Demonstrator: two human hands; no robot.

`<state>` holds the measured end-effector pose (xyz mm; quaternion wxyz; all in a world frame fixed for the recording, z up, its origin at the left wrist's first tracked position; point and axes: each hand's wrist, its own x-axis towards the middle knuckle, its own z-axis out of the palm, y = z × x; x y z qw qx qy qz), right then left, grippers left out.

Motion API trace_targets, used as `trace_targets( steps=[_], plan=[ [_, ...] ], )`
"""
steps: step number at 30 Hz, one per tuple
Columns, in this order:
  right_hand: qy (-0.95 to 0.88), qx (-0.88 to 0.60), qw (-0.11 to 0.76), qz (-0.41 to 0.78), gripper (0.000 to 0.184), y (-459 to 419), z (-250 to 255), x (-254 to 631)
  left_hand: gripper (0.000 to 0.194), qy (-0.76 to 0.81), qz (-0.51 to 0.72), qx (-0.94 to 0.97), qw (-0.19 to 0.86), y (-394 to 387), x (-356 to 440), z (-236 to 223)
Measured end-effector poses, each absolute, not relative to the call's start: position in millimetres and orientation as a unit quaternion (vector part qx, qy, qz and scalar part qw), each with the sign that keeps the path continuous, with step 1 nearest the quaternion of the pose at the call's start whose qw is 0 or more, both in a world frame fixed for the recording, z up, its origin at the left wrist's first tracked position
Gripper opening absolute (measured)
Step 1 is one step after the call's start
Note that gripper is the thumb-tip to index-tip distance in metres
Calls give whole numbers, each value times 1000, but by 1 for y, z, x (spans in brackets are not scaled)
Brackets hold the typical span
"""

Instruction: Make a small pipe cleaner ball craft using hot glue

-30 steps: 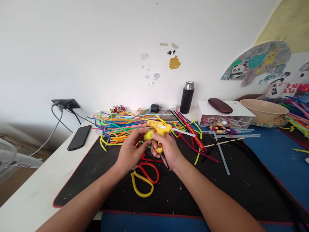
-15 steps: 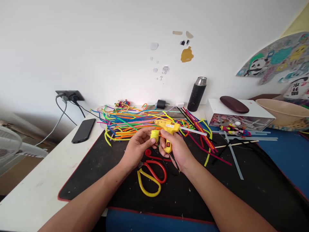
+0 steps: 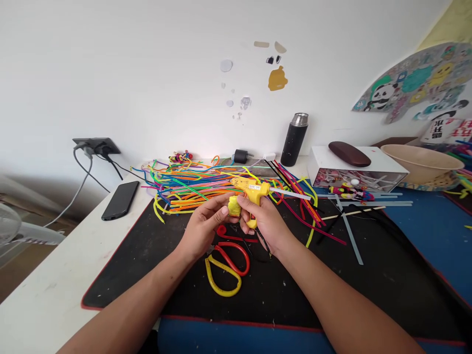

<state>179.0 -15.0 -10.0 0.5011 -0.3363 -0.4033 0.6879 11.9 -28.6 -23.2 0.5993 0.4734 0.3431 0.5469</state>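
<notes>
You wear the one camera on your head, so the only view starts above your own forearms; it faces forward and tilts down across the black mat (image 3: 295, 300) to the wall (image 3: 165, 73) behind the desk (image 3: 44, 246), which fills the upper part; your left hand (image 3: 201, 223) and right hand (image 3: 263, 216) sit near the middle, close to you; the view is wide, taking in the fan (image 3: 22, 228) at the left edge and the bowl (image 3: 420, 164) toward the right, with the bottle (image 3: 295, 140) farther back.
</notes>
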Motion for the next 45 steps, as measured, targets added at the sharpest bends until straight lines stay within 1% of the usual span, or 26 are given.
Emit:
trace_targets(
  steps=[4,9,15,21,24,30,41,45],
  plan=[
    [-406,-348,484,693,45,-15,-12,177,38,338,551,465,605,-29,13,-22],
    [-415,-364,460,696,44,-15,-16,175,33,364,549,447,605,-29,14,-23],
    [-416,-366,454,698,42,-16,-16,175,31,355,552,432,618,-27,13,-24],
    [-409,-343,477,698,43,-13,-14,179,36,311,520,398,689,-23,5,-25],
    [-402,-338,488,697,43,-11,-15,180,38,302,512,382,708,-22,3,-28],
    [-413,-332,480,699,46,-11,-19,180,38,292,521,381,706,-22,6,-31],
    [-415,-340,478,695,53,-13,-26,174,40,322,543,380,676,-24,11,-29],
    [-414,-344,481,692,52,-12,-28,173,41,317,548,377,676,-24,13,-30]
  ],
)
